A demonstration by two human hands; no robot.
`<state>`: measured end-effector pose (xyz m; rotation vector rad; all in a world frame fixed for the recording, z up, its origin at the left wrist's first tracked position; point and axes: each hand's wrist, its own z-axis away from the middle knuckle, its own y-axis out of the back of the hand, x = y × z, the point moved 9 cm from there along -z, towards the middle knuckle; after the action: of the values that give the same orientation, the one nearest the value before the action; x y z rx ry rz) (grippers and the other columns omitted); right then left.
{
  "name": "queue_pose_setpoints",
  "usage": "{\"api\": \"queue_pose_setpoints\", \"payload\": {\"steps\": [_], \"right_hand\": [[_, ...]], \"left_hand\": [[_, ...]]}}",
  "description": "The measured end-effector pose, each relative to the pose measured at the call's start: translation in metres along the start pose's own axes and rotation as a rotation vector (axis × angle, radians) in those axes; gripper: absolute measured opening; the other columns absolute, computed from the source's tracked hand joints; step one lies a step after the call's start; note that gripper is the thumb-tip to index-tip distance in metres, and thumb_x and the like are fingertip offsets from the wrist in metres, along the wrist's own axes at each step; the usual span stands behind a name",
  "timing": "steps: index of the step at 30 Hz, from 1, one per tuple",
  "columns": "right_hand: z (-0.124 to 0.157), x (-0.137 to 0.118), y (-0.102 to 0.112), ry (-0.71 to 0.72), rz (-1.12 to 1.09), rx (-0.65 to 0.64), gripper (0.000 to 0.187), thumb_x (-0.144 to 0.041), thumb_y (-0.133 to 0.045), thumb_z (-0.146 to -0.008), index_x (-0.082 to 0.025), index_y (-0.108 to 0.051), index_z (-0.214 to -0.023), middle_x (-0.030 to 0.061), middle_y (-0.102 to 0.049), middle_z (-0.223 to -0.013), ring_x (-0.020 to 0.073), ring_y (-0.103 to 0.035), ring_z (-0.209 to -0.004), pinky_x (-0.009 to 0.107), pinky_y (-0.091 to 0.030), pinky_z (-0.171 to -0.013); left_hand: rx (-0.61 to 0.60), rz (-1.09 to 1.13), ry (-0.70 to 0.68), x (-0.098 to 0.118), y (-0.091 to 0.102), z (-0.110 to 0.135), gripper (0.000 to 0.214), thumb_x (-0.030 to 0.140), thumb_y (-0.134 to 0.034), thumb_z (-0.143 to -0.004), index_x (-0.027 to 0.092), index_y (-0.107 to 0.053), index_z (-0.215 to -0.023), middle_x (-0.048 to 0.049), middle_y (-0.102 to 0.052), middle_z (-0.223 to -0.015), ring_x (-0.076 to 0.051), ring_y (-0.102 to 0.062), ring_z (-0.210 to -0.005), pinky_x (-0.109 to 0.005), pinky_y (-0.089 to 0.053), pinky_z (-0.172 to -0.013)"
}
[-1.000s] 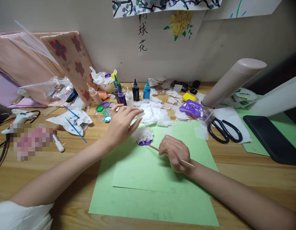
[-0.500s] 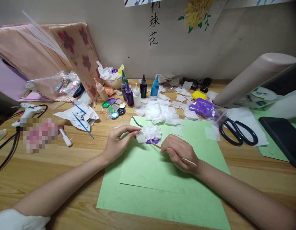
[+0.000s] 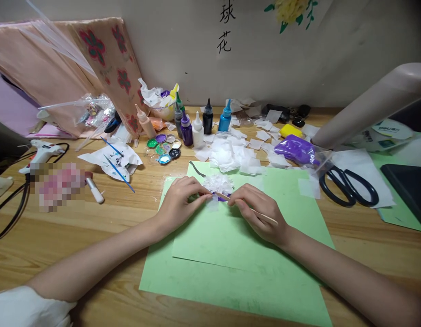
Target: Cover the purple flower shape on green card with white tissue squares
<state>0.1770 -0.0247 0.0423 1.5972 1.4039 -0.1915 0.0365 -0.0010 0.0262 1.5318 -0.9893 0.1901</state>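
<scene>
A ruffled white tissue-paper flower [image 3: 219, 183] sits on purple clay [image 3: 224, 197] near the top of the green paper [image 3: 210, 238]. At its lower left edge, my left hand [image 3: 183, 202] pinches a small thin tissue-paper square [image 3: 213, 203] between closed fingertips. My right hand [image 3: 260, 211] grips a slim wooden stick [image 3: 268, 219], whose tip reaches the square by the clay. A dark grey curved strip [image 3: 196, 169] runs from the paper's upper left corner toward the flower. The fingertips partly cover the clay and the square.
Behind the paper lie many loose tissue squares [image 3: 227, 154]. Paint bottles [image 3: 197, 131] and a paint palette [image 3: 163, 149] stand back left. Black-handled scissors [image 3: 348, 186] and a bag of purple clay [image 3: 295, 150] are right. A glue gun [image 3: 42, 152] and brushes [image 3: 119, 172] lie left.
My left hand has shifted from the flower's left side to its lower edge, where a tissue square now shows. The stick's tip has met that square. The whole view has shifted slightly.
</scene>
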Motion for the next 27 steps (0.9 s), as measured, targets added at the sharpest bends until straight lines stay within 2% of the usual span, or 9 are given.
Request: {"api": "queue_pose_setpoints", "payload": {"steps": [6,13,21,23,25,27], "right_hand": [[0.0,0.004,-0.001,-0.031,-0.031,-0.022,0.026,-0.022,-0.038,-0.097,-0.018,-0.057,-0.081,0.0029,-0.061,-0.07,0.0146,-0.053,-0.067,0.028,-0.043,-0.064],[0.001,0.005,-0.003,-0.022,-0.076,-0.057,0.019,-0.022,-0.043,-0.096,-0.018,-0.058,-0.084,0.0031,-0.06,-0.072,0.0146,-0.053,-0.068,0.028,-0.042,-0.065],[-0.001,0.004,0.003,-0.048,-0.061,-0.001,0.018,-0.021,-0.042,-0.096,-0.019,-0.057,-0.085,0.0045,-0.062,-0.075,0.017,-0.055,-0.07,0.031,-0.044,-0.065],[0.0,0.0,0.007,-0.008,-0.056,0.046,0.02,-0.019,-0.04,-0.096,-0.019,-0.057,-0.085,0.0041,-0.061,-0.073,0.0164,-0.054,-0.069,0.031,-0.044,-0.064],[0.003,-0.008,0.009,0.09,-0.049,0.077,0.022,-0.018,-0.037,-0.095,-0.019,-0.056,-0.085,0.004,-0.06,-0.072,0.0161,-0.053,-0.068,0.031,-0.044,-0.063],[0.005,-0.018,0.005,0.199,-0.025,0.05,0.022,-0.017,-0.036,-0.095,-0.018,-0.056,-0.085,0.0044,-0.06,-0.071,0.0162,-0.052,-0.067,0.031,-0.045,-0.062]], "left_hand": [[-0.063,-0.093,-0.103,0.01,-0.005,0.003,0.015,0.03,-0.059,-0.089,0.019,-0.068,-0.082,-0.0017,-0.064,-0.076,-0.015,-0.056,-0.076,-0.033,-0.036,-0.074],[-0.084,-0.021,-0.023,0.004,-0.007,0.003,0.012,0.027,-0.063,-0.086,0.019,-0.067,-0.079,0.0012,-0.063,-0.073,-0.013,-0.055,-0.073,-0.031,-0.035,-0.071],[0.023,-0.113,-0.014,0.0,-0.002,-0.004,0.013,0.027,-0.061,-0.088,0.02,-0.071,-0.084,-0.0014,-0.062,-0.073,-0.015,-0.054,-0.072,-0.031,-0.037,-0.068],[0.055,-0.119,-0.025,-0.001,-0.001,-0.005,0.014,0.028,-0.061,-0.087,0.019,-0.071,-0.084,-0.0019,-0.062,-0.074,-0.015,-0.055,-0.073,-0.03,-0.037,-0.067],[0.075,-0.117,-0.039,-0.001,0.0,-0.006,0.014,0.029,-0.062,-0.087,0.019,-0.071,-0.083,-0.0018,-0.063,-0.074,-0.015,-0.055,-0.072,-0.029,-0.037,-0.066],[0.093,-0.116,-0.051,-0.001,0.001,-0.006,0.014,0.029,-0.062,-0.086,0.019,-0.071,-0.082,-0.0013,-0.063,-0.072,-0.014,-0.055,-0.071,-0.029,-0.037,-0.066]]}}
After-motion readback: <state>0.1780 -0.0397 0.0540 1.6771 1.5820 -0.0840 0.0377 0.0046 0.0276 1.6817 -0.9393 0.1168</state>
